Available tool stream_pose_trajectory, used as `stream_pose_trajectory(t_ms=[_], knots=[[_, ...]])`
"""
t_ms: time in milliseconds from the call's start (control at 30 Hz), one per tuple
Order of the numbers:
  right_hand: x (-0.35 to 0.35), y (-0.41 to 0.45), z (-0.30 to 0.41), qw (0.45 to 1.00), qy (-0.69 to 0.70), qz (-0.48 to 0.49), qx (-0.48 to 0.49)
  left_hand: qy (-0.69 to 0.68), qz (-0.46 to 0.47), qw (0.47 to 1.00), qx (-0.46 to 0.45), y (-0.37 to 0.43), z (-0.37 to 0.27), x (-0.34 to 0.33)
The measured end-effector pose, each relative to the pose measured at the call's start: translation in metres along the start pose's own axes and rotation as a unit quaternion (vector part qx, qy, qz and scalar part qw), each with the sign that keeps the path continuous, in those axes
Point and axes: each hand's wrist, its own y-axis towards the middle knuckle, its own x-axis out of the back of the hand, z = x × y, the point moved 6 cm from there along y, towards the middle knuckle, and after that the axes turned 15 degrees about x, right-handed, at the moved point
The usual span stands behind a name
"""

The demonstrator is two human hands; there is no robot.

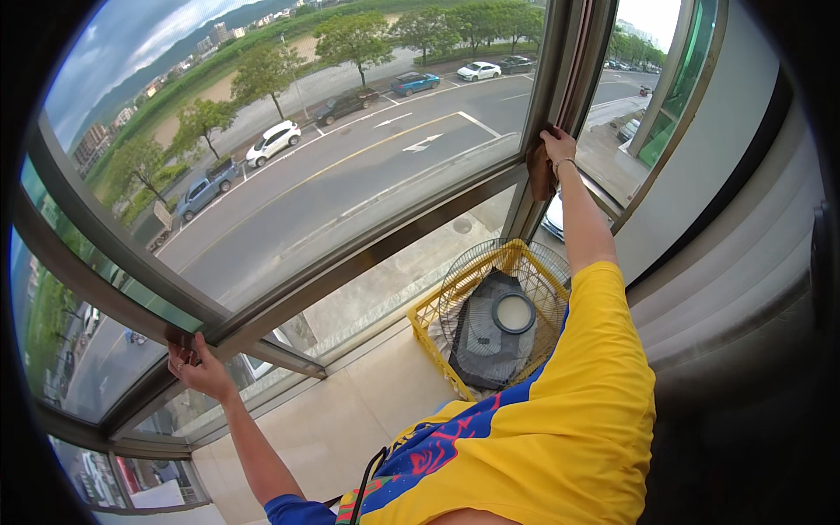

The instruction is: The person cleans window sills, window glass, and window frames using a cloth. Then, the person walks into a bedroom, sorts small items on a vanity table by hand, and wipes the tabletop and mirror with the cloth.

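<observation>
Before me is a large window in a metal frame (367, 252), with a horizontal rail running between my outstretched arms. At the lower left corner of the big pane (328, 164), my left hand (202, 375) grips the frame with the thumb up and fingers curled; part of the fingers is hidden behind the thumb. My right hand (559, 146) is at the upright mullion on the right, at the same rail's other end. It pinches a brown cloth (540, 174) that hangs down against the frame.
Below the right arm, a yellow plastic crate (430, 328) holds a round wire fan guard (453, 282) and a dark grey item (479, 354). Pale curtains (741, 302) hang at right. A tiled ledge (354, 407) runs under the window. Outside are a road and parked cars.
</observation>
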Motion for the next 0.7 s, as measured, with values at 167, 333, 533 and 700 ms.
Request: stream_pose_trajectory(t_ms=[167,333,533,700], knots=[[0.002,-0.003,0.014,0.997,-0.055,0.007,0.053,-0.010,-0.034,0.999,-0.010,0.002,0.007,0.005],[0.020,0.004,0.005,0.987,-0.092,0.062,0.118,-0.037,-0.033,0.999,0.010,0.017,0.012,0.005],[-0.013,-0.036,0.048,0.969,-0.155,0.114,0.153,-0.027,-0.067,0.997,0.017,0.058,0.051,0.047],[-0.026,-0.098,0.102,0.979,-0.082,0.090,0.163,-0.003,-0.084,0.995,0.045,0.099,0.088,0.089]])
